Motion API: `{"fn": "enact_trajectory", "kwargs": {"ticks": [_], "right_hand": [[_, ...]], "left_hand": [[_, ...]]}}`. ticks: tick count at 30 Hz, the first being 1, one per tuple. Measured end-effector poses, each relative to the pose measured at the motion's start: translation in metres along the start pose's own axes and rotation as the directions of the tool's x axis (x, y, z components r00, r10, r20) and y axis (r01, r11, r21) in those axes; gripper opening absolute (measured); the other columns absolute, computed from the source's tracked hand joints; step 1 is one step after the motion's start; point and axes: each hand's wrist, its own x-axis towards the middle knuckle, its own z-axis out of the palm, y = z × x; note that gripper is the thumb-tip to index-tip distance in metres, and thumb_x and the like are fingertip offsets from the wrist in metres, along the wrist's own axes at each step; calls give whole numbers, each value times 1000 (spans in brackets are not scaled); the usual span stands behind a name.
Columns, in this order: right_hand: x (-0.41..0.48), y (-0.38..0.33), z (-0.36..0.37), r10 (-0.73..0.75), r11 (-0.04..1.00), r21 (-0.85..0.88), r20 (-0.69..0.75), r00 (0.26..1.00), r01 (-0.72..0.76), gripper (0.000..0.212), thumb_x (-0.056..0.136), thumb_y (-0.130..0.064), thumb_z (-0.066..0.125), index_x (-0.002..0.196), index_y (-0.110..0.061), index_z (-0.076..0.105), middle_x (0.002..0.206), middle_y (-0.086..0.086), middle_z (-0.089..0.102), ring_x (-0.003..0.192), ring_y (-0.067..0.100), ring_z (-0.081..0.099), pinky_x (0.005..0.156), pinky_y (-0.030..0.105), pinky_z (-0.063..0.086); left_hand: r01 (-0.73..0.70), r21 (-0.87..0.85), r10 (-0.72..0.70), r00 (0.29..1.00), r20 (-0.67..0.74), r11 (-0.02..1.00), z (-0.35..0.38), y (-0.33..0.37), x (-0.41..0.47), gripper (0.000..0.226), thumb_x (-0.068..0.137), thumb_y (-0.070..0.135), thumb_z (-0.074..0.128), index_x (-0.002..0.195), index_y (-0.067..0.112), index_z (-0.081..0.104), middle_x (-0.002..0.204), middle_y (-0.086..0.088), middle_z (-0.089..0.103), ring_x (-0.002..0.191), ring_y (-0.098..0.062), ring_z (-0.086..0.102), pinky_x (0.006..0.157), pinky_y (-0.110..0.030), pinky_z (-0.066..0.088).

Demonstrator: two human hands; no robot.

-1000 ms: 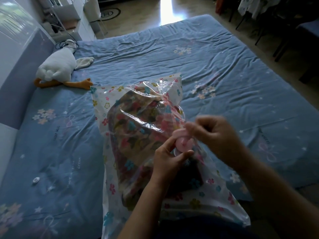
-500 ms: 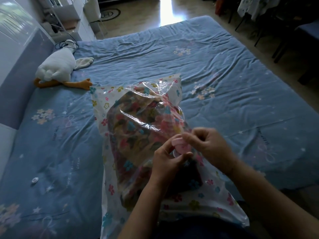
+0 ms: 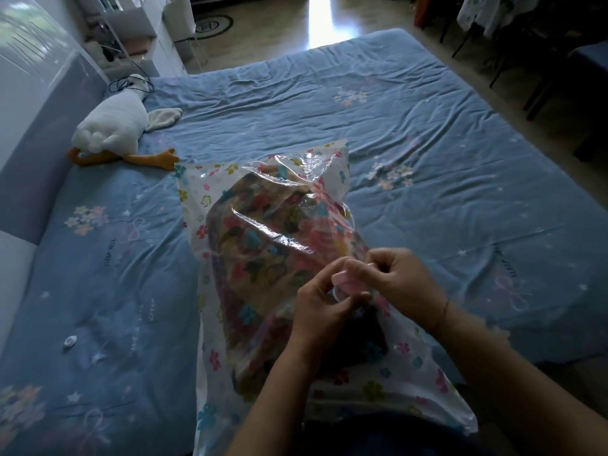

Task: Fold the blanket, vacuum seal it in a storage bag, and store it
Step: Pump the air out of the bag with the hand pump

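Nearest the person, a pink valve cap (image 3: 345, 282) is being pinched by the curled fingers of both the left hand (image 3: 320, 311) and the right hand (image 3: 406, 284). The blanket (image 3: 263, 255) is lying folded inside the puffy storage bag (image 3: 210, 195) on the bed (image 3: 427, 126), long axis pointing away from the person. Air removal and storing are judged outstanding. Farther off, a plush goose (image 3: 112, 126) is lying.

bed (image 3: 411, 133): blue sheet | floor (image 3: 316, 24): sunlit wood | chairs (image 3: 539, 60): dark

Blue sheet (image 3: 329, 103), clear bag (image 3: 204, 199) w/ flowers, pink cap (image 3: 342, 280)
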Motion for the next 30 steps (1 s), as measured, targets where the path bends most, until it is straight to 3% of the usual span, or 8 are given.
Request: {"fn": "enact_trajectory", "kwargs": {"ticks": [6,9,13,16,19,22,26,30], "right_hand": [[-5,-66,-27,-270,888,384,-6,963,252,54,79,-34,72,51,-3,37,49,-12,33,45,2,29,45,13,28],[-3,-40,-17,-186,946,269,-1,983,179,47,82,-32,72,51,-16,40,49,-11,36,46,4,32,46,18,30],[-5,0,-3,2,1000,-9,4,1000,-2,43,75,-44,67,50,-19,41,45,-13,35,44,0,31,48,22,28],[-5,-33,-13,-139,983,121,23,990,135,47,82,-35,70,51,-13,42,48,-12,34,46,2,30,46,17,28],[-2,-56,-25,-251,902,360,-10,968,237,54,84,-26,67,53,6,36,47,-4,32,45,2,29,46,12,28],[1,-34,-15,-186,960,210,-16,982,185,56,87,-29,66,58,13,42,48,14,37,47,6,34,47,19,30],[-1,4,-3,-27,999,-18,-14,1000,26,48,78,-44,65,52,-9,44,45,-13,35,45,1,31,48,22,29],[-4,-48,-20,-213,961,166,-67,975,221,58,85,-32,68,58,12,44,48,-5,34,45,4,30,45,16,27]], "left_hand": [[29,19,-29,1000,-6,999,0,0,1,52,74,13,85,122,11,66,112,4,73,106,-12,68,90,-25,53],[9,45,-9,1000,1,999,2,-2,1,43,75,11,84,115,11,68,108,7,74,103,-9,69,88,-26,54],[18,16,-18,1000,0,1000,1,-1,-1,53,75,7,83,125,12,65,116,1,73,111,-14,67,95,-31,54],[-13,30,13,1000,-12,999,-1,1,0,46,74,18,85,117,14,69,111,2,74,108,-16,69,94,-35,55],[2,35,-2,1000,-4,999,1,4,0,48,73,16,85,117,16,68,109,7,74,105,-10,69,89,-23,53],[8,42,-8,1000,-10,999,2,1,2,49,73,14,86,118,13,68,110,6,74,106,-11,68,92,-27,53],[13,33,-12,1000,-24,999,1,-2,1,54,73,10,85,124,14,66,115,2,73,111,-15,67,97,-33,53],[1,45,-1,1000,-5,999,1,0,6,50,73,12,85,120,12,68,112,1,74,108,-16,68,95,-34,53]]}}
